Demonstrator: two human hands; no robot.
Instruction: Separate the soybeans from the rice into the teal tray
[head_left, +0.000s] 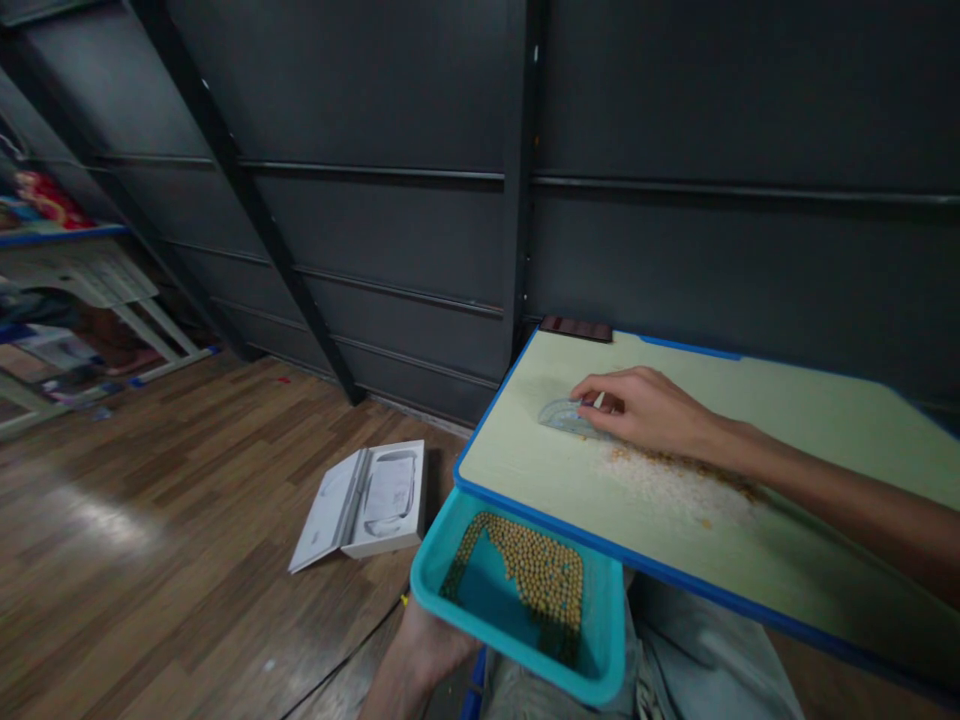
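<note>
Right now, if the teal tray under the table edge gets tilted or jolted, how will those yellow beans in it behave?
The beans look small, round and loose, so they would probably roll downhill. The teal tray has low walls, so some may spill. Only the left hand supports it from below, so it may tip easily.

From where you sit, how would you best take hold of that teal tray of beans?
Take the teal tray by its raised rim on a bare side, coming from below and outside as the left hand does. It is shallow and open, so keep it level or the yellow beans may roll out.
</note>
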